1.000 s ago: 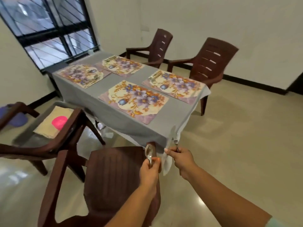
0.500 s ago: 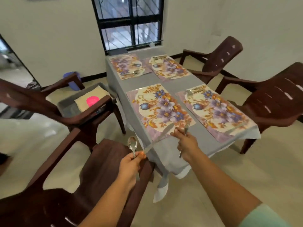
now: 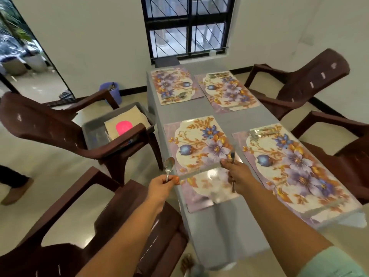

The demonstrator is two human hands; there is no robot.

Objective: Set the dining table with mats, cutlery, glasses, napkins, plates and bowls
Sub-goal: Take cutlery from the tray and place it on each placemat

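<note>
Having closed on the counter within the last second, we now hold our cutlery over the near-left mat, the only one bare. Left hand grasps a spoon at the mat's 8 o'clock; right hand grasps a fork and apparently a knife at its centre. Placement appears imminent.

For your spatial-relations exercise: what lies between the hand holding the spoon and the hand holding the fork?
In the head view, a knife spans from left hand to right hand, over the near-left placemat.
</note>
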